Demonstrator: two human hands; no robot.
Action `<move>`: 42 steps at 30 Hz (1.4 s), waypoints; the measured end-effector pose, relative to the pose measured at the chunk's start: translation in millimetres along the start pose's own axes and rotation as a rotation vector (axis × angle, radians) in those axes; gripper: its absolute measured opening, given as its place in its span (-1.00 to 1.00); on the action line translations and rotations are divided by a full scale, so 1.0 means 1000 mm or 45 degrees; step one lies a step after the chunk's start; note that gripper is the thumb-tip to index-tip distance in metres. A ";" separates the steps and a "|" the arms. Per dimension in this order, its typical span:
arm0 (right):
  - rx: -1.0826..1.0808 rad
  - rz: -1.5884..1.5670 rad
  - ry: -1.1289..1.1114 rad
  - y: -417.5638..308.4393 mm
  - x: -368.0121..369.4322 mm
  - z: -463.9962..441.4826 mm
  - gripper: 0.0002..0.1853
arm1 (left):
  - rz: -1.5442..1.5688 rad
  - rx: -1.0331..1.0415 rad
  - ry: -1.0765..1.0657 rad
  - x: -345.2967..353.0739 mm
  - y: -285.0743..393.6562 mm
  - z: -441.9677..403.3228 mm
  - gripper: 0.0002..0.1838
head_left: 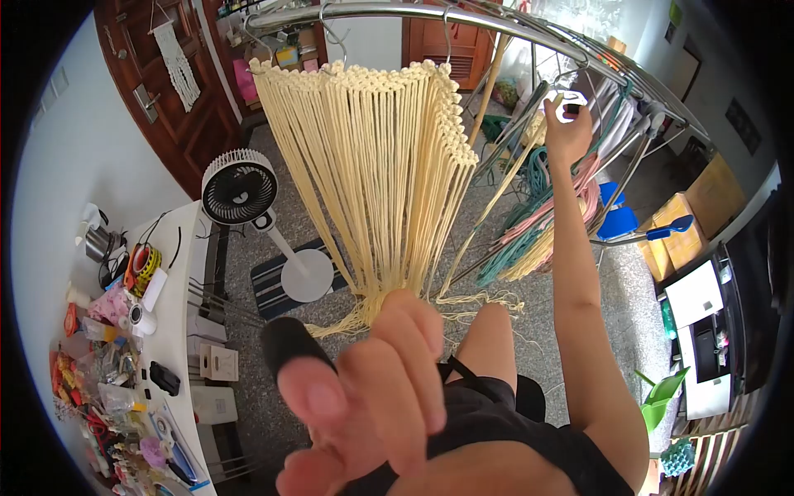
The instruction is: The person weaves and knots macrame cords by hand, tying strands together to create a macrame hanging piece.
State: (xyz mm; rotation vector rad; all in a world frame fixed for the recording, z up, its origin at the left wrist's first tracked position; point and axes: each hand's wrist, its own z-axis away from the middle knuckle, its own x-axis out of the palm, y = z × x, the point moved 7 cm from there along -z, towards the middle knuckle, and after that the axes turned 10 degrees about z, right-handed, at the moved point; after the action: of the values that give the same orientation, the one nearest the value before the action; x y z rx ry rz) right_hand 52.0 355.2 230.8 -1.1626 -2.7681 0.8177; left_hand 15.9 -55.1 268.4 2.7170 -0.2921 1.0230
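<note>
My left hand [372,380] is very near the camera, fingers loosely bent and apart, with a black cover on one finger; nothing shows in it. Beyond it hangs a cream macrame piece [364,165], knotted along its top and right edge, its long cords bunched low down. At the upper right, my right hand [569,136] is raised on an outstretched arm, its fingers closed round a white ring-like thing [572,99] by the rail. A cream cord [504,182] hangs slanting left of that hand.
A metal rail [380,10] with hooks crosses the top. Teal and pink cords [542,215] hang at the right. A fan [240,188] stands left, beside a cluttered white table [186,331]. A blue stool [616,219] and green dustpan [660,401] are at right.
</note>
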 end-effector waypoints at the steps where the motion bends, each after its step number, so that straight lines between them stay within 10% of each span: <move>1: 0.007 0.008 -0.032 0.003 0.006 -0.002 -0.61 | -0.030 -0.064 0.018 -0.005 -0.001 0.000 -0.61; 18: -0.391 -0.154 -0.608 0.011 -0.004 -0.029 -0.77 | -0.007 0.036 0.048 -0.024 -0.001 0.002 -0.60; 29: 0.319 -0.793 -1.167 0.022 -0.011 -0.073 -0.73 | 0.030 -0.061 0.095 -0.036 -0.009 -0.002 -0.60; 34: -0.248 -0.383 -1.169 0.012 -0.017 -0.093 -0.71 | 0.068 -0.151 0.115 -0.042 -0.018 -0.001 -0.61; 42: -0.428 -0.267 -1.251 -0.006 -0.011 -0.096 -0.67 | 0.084 -0.235 0.199 -0.045 -0.029 0.002 -0.56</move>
State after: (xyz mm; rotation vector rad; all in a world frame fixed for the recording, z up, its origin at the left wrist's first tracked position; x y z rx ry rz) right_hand 77.5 388.6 318.3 -0.5076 -3.8447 1.1600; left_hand -8.5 -23.2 232.7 2.4631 -0.4281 1.1569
